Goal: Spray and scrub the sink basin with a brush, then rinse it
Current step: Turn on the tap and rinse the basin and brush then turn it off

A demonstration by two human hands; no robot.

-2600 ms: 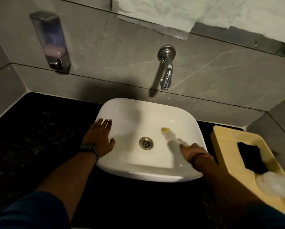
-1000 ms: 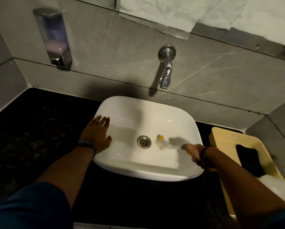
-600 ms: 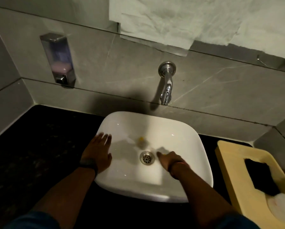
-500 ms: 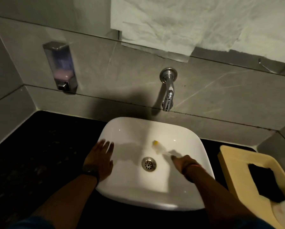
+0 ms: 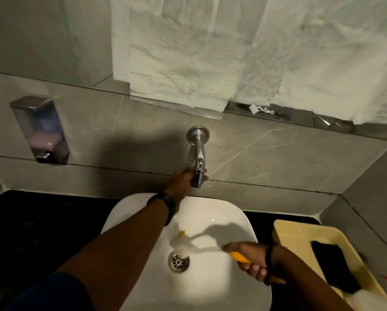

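Observation:
A white square sink basin (image 5: 233, 223) sits on a black counter, with a steel drain (image 5: 178, 262) in its floor. My right hand (image 5: 247, 258) grips the yellow handle of a brush (image 5: 183, 242); its white bristle head with a yellow tip rests in the basin just above the drain. My left hand (image 5: 183, 178) reaches up over the basin and is closed around the end of the chrome wall tap (image 5: 198, 151). No water stream is visible.
A soap dispenser (image 5: 41, 131) hangs on the grey tiled wall at left. A yellow tray (image 5: 300, 234) holding a dark sponge (image 5: 332, 268) stands on the black counter (image 5: 42, 223) at right. White paper covers the mirror (image 5: 233, 52) above.
My left hand has left the basin's left rim and risen to grasp the tap. The brush has shifted in the basin, its head now by the drain. The camera has tilted upward.

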